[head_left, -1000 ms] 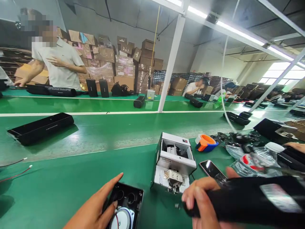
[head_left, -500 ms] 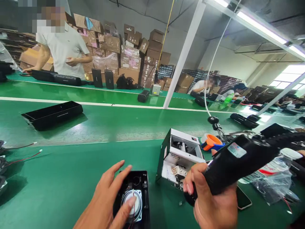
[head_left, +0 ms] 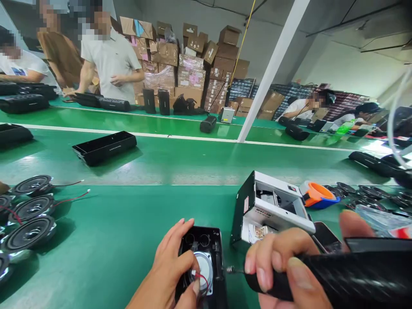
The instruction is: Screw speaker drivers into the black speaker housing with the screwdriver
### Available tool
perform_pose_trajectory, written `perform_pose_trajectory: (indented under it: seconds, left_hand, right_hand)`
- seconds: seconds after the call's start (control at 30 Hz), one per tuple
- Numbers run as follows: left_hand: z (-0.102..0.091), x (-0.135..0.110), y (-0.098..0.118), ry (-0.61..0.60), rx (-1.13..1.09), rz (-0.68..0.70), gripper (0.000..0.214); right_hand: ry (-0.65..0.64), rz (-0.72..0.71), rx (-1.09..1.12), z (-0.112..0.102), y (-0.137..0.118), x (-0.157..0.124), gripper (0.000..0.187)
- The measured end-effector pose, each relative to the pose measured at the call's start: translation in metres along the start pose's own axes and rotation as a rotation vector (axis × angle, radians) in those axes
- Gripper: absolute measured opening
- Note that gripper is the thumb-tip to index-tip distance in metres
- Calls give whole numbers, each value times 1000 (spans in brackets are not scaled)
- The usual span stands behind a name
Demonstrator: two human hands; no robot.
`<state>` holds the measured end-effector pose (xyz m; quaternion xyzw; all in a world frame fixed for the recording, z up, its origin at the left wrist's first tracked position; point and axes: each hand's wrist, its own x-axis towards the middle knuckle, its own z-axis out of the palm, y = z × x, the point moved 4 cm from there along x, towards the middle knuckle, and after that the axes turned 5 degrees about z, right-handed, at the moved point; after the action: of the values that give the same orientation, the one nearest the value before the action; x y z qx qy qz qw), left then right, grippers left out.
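Gripping cropped screwdriver (head_left: 360, 274), right hand (head_left: 289, 264), pinching wire (head_left: 206, 280), left hand (head_left: 172, 268), housing (head_left: 219, 262) partly hidden

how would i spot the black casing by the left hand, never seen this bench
On the near green bench, find the white machine. Left of it, the left hand touches an open black casing. Unlike the long black unit farther back, it shows a pale, round speaker and a red wire inside.
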<state>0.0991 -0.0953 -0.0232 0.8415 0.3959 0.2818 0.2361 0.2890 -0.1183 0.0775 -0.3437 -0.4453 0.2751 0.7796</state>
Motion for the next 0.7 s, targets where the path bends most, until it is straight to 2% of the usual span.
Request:
perform_pose_trajectory:
  seconds: [0.03, 0.1, 0.17, 0.3, 0.5, 0.7]
  left_hand:
    - [0, 0, -1, -6, 5, -1, 24]
    - [2, 1, -3, 1, 24, 6, 36]
    - [4, 2, -5, 20, 47, 19, 45]
    - [4, 4, -5, 46, 87, 24, 38]
    - [-2, 5, -2, 118, 102, 85, 33]
    - [0, 5, -3, 122, 123, 69, 40]
  right_hand:
    - [49, 16, 7, 3, 6, -1, 59]
    - [62, 34, -11, 10, 16, -3, 73]
    - [54, 61, -29, 15, 25, -5, 70]
    - [113, 124, -9, 11, 40, -9, 66]
    - [-58, 21, -35, 4, 55, -7, 67]
    - [-55, 58, -69, 3, 63, -7, 61]
